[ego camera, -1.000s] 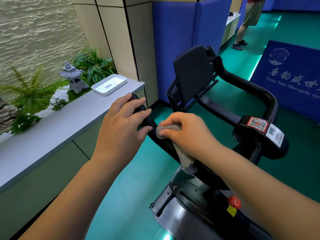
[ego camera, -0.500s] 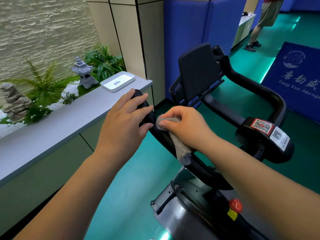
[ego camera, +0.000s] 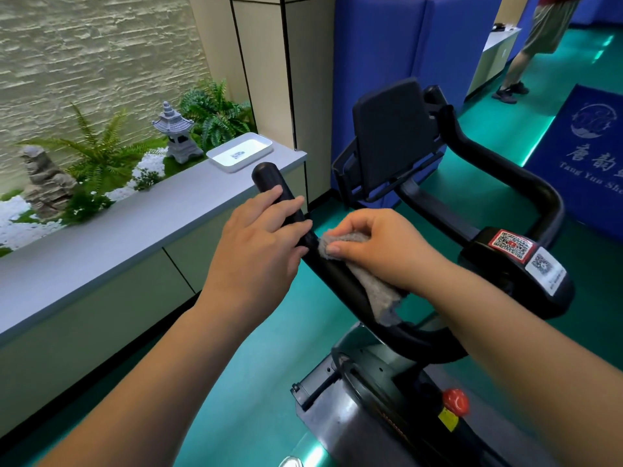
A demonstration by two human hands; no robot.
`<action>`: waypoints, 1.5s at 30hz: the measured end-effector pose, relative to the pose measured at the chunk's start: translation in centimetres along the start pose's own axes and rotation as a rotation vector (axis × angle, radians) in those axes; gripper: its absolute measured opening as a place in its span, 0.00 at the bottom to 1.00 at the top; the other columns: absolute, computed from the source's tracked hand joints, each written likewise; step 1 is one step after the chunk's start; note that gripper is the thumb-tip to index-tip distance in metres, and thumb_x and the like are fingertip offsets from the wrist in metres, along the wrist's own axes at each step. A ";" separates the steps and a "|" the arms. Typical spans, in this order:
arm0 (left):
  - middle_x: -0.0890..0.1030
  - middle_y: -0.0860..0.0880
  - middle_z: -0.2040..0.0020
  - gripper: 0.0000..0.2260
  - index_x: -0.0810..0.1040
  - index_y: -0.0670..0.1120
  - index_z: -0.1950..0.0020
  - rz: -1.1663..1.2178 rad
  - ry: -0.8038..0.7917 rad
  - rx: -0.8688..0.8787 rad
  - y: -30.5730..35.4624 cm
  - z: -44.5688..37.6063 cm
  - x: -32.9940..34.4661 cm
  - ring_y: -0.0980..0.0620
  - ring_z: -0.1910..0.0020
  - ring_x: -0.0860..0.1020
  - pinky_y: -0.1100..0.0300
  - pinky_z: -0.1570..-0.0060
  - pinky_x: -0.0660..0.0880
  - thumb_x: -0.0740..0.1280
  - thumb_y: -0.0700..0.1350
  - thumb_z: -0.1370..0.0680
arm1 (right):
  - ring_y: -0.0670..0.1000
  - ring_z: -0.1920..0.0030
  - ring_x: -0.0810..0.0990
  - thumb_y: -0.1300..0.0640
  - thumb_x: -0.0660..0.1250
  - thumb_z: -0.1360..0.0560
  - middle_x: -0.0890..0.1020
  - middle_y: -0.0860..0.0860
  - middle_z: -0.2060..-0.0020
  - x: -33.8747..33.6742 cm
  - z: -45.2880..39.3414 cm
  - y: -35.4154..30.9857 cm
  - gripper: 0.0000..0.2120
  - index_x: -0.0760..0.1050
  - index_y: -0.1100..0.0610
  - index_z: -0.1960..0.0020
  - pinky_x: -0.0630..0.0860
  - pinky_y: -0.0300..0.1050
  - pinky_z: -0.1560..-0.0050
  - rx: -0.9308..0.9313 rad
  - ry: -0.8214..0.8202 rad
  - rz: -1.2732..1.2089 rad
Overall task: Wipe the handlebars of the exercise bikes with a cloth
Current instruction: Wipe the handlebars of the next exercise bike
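Observation:
A black exercise bike handlebar point(ego camera: 332, 274) runs from a rounded end cap at upper left down to the bike's stem. My left hand point(ego camera: 259, 244) wraps around its upper part, just below the end cap. My right hand point(ego camera: 381, 246) presses a grey cloth point(ego camera: 372, 284) onto the bar right beside the left hand; the cloth's tail hangs down along the bar. The right-hand bar point(ego camera: 512, 176) curves away behind a black tablet holder point(ego camera: 392, 133). QR stickers sit on the centre hub point(ego camera: 526, 254).
A grey ledge point(ego camera: 135, 227) with a white tray point(ego camera: 240, 151), a stone lantern and ferns lies close on the left. Blue padded panels stand behind the bike. A person's legs point(ego camera: 526, 59) are at the far right on the green floor, near a blue mat.
The view shifted so the bar's end cap now shows above my left hand, which slid slightly down the bar. My right hand with the cloth stays pressed beside it.

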State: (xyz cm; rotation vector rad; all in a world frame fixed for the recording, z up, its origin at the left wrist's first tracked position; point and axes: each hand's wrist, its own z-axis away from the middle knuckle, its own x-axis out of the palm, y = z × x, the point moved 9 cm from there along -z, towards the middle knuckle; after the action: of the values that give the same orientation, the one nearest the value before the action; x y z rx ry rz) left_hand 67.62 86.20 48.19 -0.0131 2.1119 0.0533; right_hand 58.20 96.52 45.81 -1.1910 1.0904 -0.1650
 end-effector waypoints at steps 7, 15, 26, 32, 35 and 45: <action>0.79 0.48 0.38 0.16 0.82 0.47 0.42 0.024 -0.074 -0.012 1.3 1.3 0.3 0.44 0.33 0.71 0.40 0.37 0.69 0.73 0.50 0.28 | 0.42 0.59 0.82 0.54 0.77 0.34 0.85 0.44 0.62 -1.5 3.2 1.6 0.06 0.81 0.48 0.64 0.75 0.38 0.51 0.058 -0.114 0.078; 0.80 0.50 0.41 0.16 0.82 0.47 0.43 0.073 -0.074 0.041 2.3 1.5 0.3 0.45 0.34 0.72 0.46 0.36 0.67 0.72 0.53 0.28 | 0.40 0.54 0.81 0.54 0.77 0.34 0.84 0.42 0.58 -1.4 4.4 1.0 0.09 0.78 0.45 0.65 0.75 0.37 0.47 0.094 -0.001 0.106; 0.81 0.48 0.42 0.20 0.81 0.45 0.43 0.151 -0.092 0.076 4.3 2.7 1.2 0.43 0.39 0.76 0.48 0.39 0.71 0.65 0.55 0.29 | 0.37 0.56 0.79 0.56 0.77 0.33 0.82 0.41 0.57 -1.7 8.8 0.8 0.07 0.81 0.46 0.60 0.69 0.23 0.51 0.113 0.268 0.103; 0.80 0.48 0.41 0.17 0.80 0.45 0.41 0.172 -0.110 0.066 5.3 3.2 1.3 0.43 0.37 0.74 0.47 0.37 0.69 0.71 0.52 0.27 | 0.33 0.54 0.80 0.64 0.77 0.35 0.81 0.38 0.60 -3.0 12.0 1.5 0.14 0.81 0.45 0.63 0.74 0.27 0.46 0.058 0.158 0.112; 0.80 0.48 0.42 0.17 0.81 0.45 0.41 0.169 -0.126 0.044 5.7 3.2 1.4 0.43 0.37 0.74 0.47 0.38 0.70 0.71 0.51 0.27 | 0.35 0.53 0.80 0.64 0.77 0.35 0.82 0.41 0.58 -2.9 11.7 1.7 0.09 0.84 0.52 0.59 0.73 0.27 0.46 0.003 0.204 0.148; 0.81 0.50 0.44 0.15 0.82 0.47 0.43 0.186 -0.123 -0.043 7.1 3.2 1.4 0.44 0.38 0.75 0.48 0.39 0.70 0.65 0.52 0.25 | 0.41 0.45 0.75 0.69 0.75 0.34 0.84 0.51 0.53 -5.7 13.9 2.7 0.10 0.84 0.60 0.55 0.67 0.25 0.41 -0.213 0.185 0.288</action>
State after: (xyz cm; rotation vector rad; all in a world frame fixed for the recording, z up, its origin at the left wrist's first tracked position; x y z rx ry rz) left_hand 69.42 93.41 45.59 0.1573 1.9839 0.2055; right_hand 64.61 110.38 46.42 -1.2083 1.4575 0.0674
